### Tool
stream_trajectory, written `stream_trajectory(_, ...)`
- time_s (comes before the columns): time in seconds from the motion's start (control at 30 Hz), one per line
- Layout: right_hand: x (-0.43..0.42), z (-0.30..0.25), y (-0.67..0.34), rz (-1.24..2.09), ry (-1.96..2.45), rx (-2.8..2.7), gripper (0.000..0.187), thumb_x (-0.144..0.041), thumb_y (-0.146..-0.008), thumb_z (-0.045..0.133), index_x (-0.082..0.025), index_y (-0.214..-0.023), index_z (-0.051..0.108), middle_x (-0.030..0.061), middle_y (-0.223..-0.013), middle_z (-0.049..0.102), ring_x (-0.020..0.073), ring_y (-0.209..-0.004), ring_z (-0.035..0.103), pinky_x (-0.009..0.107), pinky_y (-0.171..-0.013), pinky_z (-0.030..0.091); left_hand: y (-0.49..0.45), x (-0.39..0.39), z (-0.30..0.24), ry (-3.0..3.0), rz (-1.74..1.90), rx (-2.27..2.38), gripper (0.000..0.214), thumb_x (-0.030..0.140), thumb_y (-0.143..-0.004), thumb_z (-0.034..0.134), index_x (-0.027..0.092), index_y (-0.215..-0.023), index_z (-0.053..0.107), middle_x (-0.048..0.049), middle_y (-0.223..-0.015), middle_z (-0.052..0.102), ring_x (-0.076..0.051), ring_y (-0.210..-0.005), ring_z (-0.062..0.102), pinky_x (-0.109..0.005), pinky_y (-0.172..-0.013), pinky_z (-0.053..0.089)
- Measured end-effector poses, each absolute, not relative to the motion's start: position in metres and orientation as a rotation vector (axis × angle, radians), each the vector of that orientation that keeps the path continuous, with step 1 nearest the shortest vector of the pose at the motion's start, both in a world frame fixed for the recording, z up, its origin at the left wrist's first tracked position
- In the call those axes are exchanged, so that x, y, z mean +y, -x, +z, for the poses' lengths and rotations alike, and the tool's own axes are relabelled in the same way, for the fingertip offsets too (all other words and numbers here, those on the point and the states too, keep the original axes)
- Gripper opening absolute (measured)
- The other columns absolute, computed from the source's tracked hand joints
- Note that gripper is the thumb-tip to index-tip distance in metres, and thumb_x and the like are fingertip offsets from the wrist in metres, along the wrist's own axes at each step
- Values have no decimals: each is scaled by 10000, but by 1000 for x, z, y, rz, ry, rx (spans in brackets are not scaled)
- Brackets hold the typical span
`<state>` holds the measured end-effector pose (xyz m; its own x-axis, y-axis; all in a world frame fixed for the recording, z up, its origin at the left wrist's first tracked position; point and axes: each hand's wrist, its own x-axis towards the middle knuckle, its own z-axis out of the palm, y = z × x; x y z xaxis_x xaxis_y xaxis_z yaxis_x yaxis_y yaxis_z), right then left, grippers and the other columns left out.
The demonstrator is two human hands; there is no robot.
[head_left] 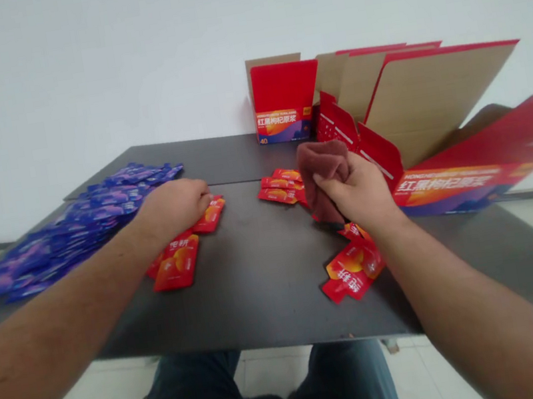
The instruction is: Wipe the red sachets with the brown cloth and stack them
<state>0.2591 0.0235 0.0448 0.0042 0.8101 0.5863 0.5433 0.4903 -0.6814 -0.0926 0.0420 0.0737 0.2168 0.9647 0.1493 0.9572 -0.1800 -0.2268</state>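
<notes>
- While we're on this head-cam view, what are the hands up to?

- Left hand is curled over, with its fingertips at a red sachet lying on the tabletop. Can't tell if it's actually pinching that sachet or just resting there. Right hand is a closed fist around a wad of brown cloth, and the cloth bunches up past the knuckles.

- Where's the rest of the red stuff?

- Scattered in small groups: a pair of sachets just below the left hand, a row of sachets just past the cloth, and a messy clump of sachets right under the right hand. None of them are stacked neatly.

- Anything else on there?

- Yeah, a big heap of purple sachets over on the left, well apart from the red ones. Along the far edge there's an open red carton standing upright, and beside it a larger red carton with its tan flaps splayed wide, hanging off the right side.
</notes>
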Motion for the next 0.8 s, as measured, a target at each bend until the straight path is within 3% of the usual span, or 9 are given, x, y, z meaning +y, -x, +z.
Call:
stream_trajectory(0.2, 49, 38, -278, 321, 1234, -1354, 335, -472, -861, 774, -222, -1084, 761, 89, -1058, 834, 332, -993, 773, 538, -942, 614, 39, 60, 53, 2542, -156, -1640, 384, 349, -1013, 496, 194, -1165, 813, -126, -1155, 853, -289, -1089, 791, -365, -954, 583)
stream_trajectory(0.43, 52, 35, -280, 343, 1212, -1351, 354, -506, -884, 762, -216, -1086, 747, 88, -1035, 829, 321, -980, 772, 535, -939, 621, -7, 98, 22, 2701, -219, -1414, 442, 328, -1046, 501, 129, -1335, 770, -176, -1334, 796, -308, -1272, 737, -407, -1130, 540)
stream_trajectory(0.57, 47, 41, -277, 339, 1209, -1360, 299, -471, -857, 770, -226, -1025, 747, 77, -1011, 833, 320, -976, 775, 517, -935, 624, -27, 109, 14, 2781, -194, -1276, 376, 323, -1016, 581, 137, -1270, 787, -174, -1296, 803, -310, -1259, 737, -410, -1152, 523)
stream_trajectory(0.67, 44, 44, -275, 336, 1205, -1369, 270, -450, -843, 761, -234, -1004, 744, 74, -1005, 837, 316, -970, 778, 492, -912, 629, -34, 109, 11, 2814, -170, -1216, 335, 360, -1009, 609, 141, -1172, 803, -182, -1240, 813, -316, -1224, 741, -413, -1137, 525)
stream_trajectory(0.8, 44, 43, -275, 319, 1204, -1384, 306, -473, -853, 752, -234, -1044, 747, 75, -1031, 841, 313, -981, 782, 481, -904, 628, -33, 102, 8, 2803, -145, -1233, 470, 512, -1020, 596, 150, -1238, 802, -195, -1272, 798, -346, -1258, 714, -461, -1157, 504)
